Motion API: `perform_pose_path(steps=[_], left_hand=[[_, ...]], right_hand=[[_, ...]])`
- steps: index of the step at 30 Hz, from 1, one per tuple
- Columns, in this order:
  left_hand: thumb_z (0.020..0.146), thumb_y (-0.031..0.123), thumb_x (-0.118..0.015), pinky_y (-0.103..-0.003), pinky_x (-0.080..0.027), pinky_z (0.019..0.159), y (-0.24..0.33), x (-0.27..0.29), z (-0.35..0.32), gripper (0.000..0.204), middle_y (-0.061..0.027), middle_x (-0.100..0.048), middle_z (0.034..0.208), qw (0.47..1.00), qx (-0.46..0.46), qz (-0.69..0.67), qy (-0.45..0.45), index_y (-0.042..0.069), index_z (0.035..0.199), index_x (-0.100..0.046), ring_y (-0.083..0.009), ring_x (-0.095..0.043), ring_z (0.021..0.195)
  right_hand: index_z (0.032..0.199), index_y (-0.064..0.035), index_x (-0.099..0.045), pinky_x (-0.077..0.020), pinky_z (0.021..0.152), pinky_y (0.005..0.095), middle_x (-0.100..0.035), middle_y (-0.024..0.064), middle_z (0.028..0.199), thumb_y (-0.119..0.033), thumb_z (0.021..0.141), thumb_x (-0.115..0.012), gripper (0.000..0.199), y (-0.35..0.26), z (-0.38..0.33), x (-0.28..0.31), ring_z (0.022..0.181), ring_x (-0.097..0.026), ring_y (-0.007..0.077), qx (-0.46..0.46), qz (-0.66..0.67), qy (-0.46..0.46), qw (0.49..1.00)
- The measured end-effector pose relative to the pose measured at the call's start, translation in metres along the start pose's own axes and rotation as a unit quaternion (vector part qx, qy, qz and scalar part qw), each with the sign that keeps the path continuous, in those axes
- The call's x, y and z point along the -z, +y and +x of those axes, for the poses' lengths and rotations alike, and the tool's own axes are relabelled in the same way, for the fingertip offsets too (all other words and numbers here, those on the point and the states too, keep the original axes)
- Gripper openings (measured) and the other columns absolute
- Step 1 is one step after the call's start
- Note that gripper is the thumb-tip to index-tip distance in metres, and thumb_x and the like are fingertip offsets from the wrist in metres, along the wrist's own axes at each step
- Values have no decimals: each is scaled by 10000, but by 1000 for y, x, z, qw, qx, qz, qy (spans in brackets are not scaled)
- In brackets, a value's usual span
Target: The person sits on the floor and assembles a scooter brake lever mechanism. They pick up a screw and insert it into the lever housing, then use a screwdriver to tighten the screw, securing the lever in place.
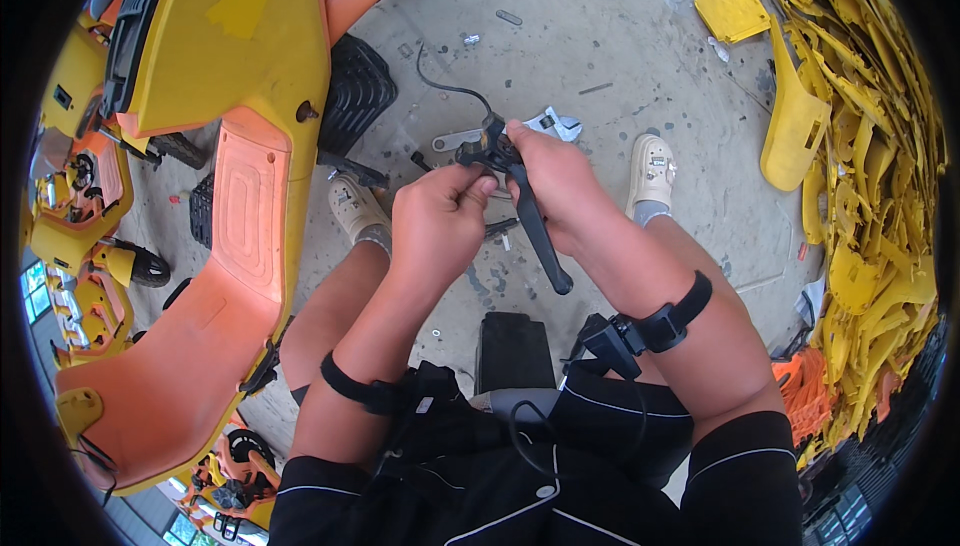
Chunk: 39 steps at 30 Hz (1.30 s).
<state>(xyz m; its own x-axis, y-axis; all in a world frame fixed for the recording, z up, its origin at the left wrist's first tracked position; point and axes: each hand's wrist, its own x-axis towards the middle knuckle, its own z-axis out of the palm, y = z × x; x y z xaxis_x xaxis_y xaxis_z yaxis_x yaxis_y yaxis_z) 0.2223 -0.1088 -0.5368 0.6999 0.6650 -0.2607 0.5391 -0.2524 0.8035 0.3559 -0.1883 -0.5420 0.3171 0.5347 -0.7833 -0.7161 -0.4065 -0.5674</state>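
Note:
A black brake lever [541,246] is held over the floor between my knees, its long blade slanting down toward me. My right hand [560,178] is closed around its upper part, near the pivot. At the clamp end, my left hand [437,224] pinches with thumb and forefinger; any small part between those fingertips is hidden. A thin black cable [452,89] curves up and away from the lever's mount. On the floor just beyond lies a silver adjustable wrench [456,139], partly covered by the lever and my hands.
A large yellow and orange scooter body [250,196] stands close on my left, with more scooters [90,246] behind it. Yellow plastic panels [860,206] are heaped on my right beside an orange crate [803,391]. A black pedal-like mat [355,91] lies ahead.

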Motion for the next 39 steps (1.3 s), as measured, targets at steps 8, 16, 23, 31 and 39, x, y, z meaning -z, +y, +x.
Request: perform_pose_path(steps=[8, 16, 23, 31, 39], left_hand=[[1003, 108, -629, -277, -463, 575, -13, 9, 10, 161, 1, -614, 724, 994, -25, -57, -87, -21, 998, -725, -101, -573, 648], [1054, 149, -531, -251, -467, 643, 2, 35, 13, 241, -3, -620, 813, 911, 150, -275, -269, -18, 1099, -698, -94, -548, 693], [1025, 132, -585, -263, -472, 648, -8, 23, 15, 212, -36, -661, 805, 924, 155, -272, -217, -30, 1069, -714, -127, -588, 694], [933, 84, -702, -320, -513, 642, -6, -6, 6, 157, -120, -707, 810, 975, -171, 117, 75, 2, 1065, -725, -188, -670, 700], [1029, 154, -600, -256, -467, 659, -6, 20, 14, 225, -19, -666, 862, 954, 90, -215, -190, -22, 1123, -705, -86, -550, 735]], right_hand=[[935, -44, -548, -326, 366, 309, -507, 34, 652, -405, 1073, -422, 407, 0, 4, 7, 410, -410, 135, 12, -33, -16, 999], [979, -57, -574, -314, 372, 273, -524, 13, 660, -420, 1065, -466, 389, 1, 11, 16, 441, -423, 101, 52, -66, -85, 993], [923, -63, -577, -305, 362, 294, -509, 19, 619, -391, 1068, -454, 379, 3, 12, 13, 412, -416, 121, 23, -27, -52, 998], [866, -54, -542, -317, 357, 341, -491, 38, 605, -387, 1068, -425, 406, 4, 6, 8, 394, -400, 160, -96, 39, 15, 995], [950, -43, -554, -311, 362, 294, -517, 37, 655, -379, 1073, -432, 378, -2, 6, 12, 405, -403, 128, 38, -41, -40, 998]])
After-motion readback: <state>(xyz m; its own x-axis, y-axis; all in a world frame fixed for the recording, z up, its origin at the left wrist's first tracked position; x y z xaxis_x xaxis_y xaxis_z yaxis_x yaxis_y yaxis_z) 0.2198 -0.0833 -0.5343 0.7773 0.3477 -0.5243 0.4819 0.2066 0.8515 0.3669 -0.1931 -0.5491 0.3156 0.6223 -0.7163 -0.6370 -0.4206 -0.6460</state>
